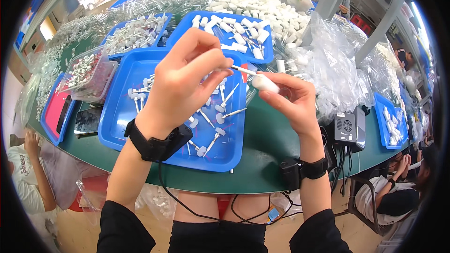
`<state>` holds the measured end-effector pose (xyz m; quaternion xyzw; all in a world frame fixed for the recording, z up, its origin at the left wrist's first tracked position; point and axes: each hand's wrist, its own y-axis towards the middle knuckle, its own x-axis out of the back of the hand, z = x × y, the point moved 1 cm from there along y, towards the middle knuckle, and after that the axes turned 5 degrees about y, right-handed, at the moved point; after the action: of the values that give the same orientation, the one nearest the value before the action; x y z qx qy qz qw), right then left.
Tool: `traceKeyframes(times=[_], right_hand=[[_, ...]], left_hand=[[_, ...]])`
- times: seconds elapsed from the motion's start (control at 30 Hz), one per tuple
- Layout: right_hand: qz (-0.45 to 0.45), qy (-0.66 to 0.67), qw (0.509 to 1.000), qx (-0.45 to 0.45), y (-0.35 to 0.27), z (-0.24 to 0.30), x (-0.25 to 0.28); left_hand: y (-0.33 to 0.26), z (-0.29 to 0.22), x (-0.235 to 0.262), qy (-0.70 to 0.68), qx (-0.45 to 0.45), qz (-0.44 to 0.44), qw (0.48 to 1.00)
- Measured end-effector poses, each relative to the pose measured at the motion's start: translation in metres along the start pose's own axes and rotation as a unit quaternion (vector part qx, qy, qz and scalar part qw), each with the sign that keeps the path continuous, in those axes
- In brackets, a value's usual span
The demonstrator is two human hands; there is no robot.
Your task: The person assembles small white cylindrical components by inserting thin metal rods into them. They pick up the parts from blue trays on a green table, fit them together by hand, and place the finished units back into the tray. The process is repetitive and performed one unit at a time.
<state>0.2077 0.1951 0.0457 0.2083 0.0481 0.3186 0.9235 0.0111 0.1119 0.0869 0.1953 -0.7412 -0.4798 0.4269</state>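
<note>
My right hand (295,98) pinches a white cylindrical cap (264,84) between thumb and fingers. A thin pale rod (244,70) reaches from the cap toward my left hand (192,75), whose thumb and forefinger are closed at its dark far end. Whether the rod sits inside the cap or only touches it, I cannot tell. Both hands are raised above the table. Beneath my left hand lies a blue tray (173,157) with several thin rods that carry pale, wheel-like ends (220,132).
Behind stands a blue tray (269,52) of white caps, with a heap of caps (262,4) beyond. On the left are a clear plastic box (96,77) and a phone (89,121). Clear bags (335,65) and a black device (349,129) stand right. People sit at both sides.
</note>
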Motion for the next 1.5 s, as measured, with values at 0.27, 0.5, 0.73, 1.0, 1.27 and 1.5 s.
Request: traceKeyframes(times=[0.27,0.5,0.73,1.0,1.27,1.5], right_hand=[[-0.004,-0.008,1.0,0.01,-0.001,-0.003,-0.002],[-0.006,-0.15,0.988,0.03,-0.001,-0.003,-0.004],[-0.004,-0.282,0.953,0.11,-0.001,0.003,-0.008],[-0.047,-0.088,0.994,0.041,0.0,-0.003,-0.002],[-0.084,-0.124,0.988,0.043,-0.007,0.002,-0.012],[-0.069,-0.213,0.969,0.104,-0.003,0.01,-0.009]], left_hand=[[-0.012,0.004,-0.004,0.001,-0.052,-0.01,0.999],[-0.024,0.004,-0.004,-0.232,0.1,0.043,0.967],[-0.031,0.015,-0.005,-0.375,0.284,0.064,0.88],[-0.031,0.015,-0.005,-0.356,0.285,0.069,0.888],[-0.03,0.011,-0.006,-0.232,0.171,0.04,0.957],[-0.033,0.019,-0.004,-0.219,0.184,0.056,0.957]])
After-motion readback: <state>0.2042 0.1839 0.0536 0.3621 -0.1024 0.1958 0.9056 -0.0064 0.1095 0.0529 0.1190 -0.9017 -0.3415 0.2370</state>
